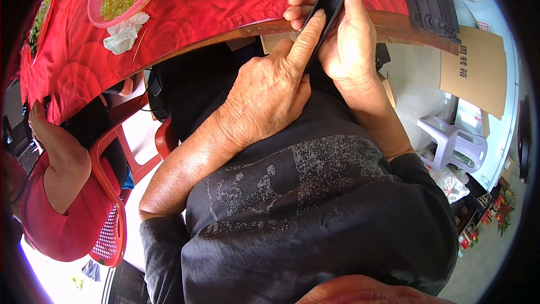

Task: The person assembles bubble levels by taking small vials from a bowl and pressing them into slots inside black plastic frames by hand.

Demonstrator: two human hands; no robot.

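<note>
A long, narrow black plastic part (325, 16) with a channel along it and a bracket-like far end is held up at the table's edge. My right hand (354, 39) holds it from the right, thumb along its side and fingers behind it. The index finger of my left hand (264, 90) lies stretched into the channel, pressing on the part. My other left fingers are curled, with the thumb near the lower end. That lower end is partly hidden by my left hand.
On the red rose-patterned tablecloth (214, 3) stands a pink basket (97, 14) of small yellow transparent tubes, beside crumpled white tissue (125, 34). Several black strips (430, 3) lie at the right edge. A person in red (67, 214) sits left; a purple stool (453, 141) stands right.
</note>
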